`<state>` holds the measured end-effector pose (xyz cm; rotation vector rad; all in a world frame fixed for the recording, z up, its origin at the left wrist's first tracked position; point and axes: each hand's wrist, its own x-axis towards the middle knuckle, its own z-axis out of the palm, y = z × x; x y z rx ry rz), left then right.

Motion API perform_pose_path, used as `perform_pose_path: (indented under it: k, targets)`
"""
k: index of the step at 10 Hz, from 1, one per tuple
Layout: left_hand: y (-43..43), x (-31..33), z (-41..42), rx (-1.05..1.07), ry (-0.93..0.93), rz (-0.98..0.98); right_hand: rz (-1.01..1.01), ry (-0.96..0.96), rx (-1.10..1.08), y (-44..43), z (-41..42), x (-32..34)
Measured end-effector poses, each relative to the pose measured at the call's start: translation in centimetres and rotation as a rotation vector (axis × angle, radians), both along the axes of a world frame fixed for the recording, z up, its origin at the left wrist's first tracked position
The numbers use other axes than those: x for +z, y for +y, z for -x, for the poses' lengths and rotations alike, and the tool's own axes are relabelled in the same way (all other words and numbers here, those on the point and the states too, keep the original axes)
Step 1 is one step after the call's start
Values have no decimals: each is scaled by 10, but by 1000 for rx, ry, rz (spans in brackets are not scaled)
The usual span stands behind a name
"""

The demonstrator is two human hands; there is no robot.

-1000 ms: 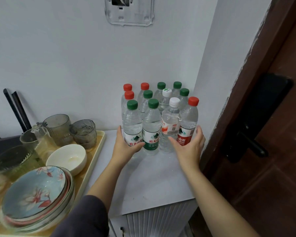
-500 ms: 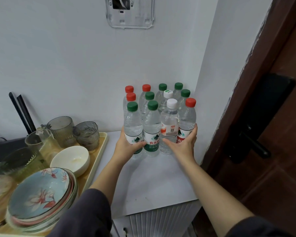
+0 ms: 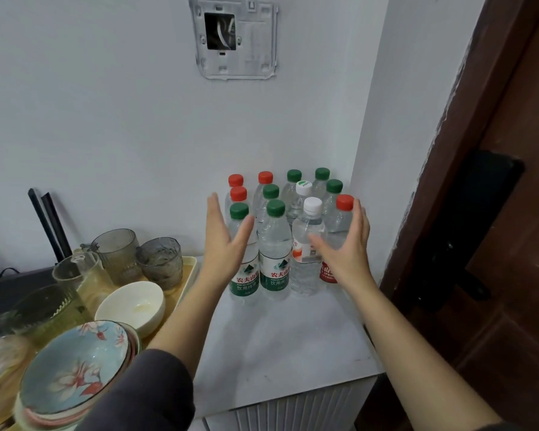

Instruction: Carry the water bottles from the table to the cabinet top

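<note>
Several clear water bottles [image 3: 274,253] with red, green and white caps stand upright in tight rows in the back right corner of the white cabinet top [image 3: 280,346]. My left hand [image 3: 226,244] is raised in front of the left green-capped bottle, palm inward, fingers spread, holding nothing. My right hand [image 3: 346,253] is lifted before the red-capped bottle [image 3: 339,225] at the right of the front row, fingers apart and empty. Both hands partly hide the front row's outer bottles.
A yellow tray [image 3: 189,275] on the left holds glass cups [image 3: 161,262], a white bowl [image 3: 131,307], a glass jug and stacked floral plates [image 3: 72,371]. A brown door [image 3: 511,244] with a black handle stands at the right. A wall-mounted plastic plate [image 3: 235,38] hangs above.
My hands pushed the front row of bottles back against the others, then let go and rose off the bottles, now open in front of them.
</note>
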<state>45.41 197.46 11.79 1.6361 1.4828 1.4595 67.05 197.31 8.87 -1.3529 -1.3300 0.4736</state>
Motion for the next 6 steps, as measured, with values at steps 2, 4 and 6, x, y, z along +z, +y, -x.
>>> perform_pose_path:
  k: [2, 4, 6]
  targets:
    - [43, 60, -17, -27, 802, -8, 70, -633, 11, 23, -3, 64]
    - [60, 59, -28, -48, 1064, 144, 179, -916, 19, 32, 0, 72]
    - [57, 60, -30, -66, 1072, 164, 233, -920, 45, 32, 4, 78]
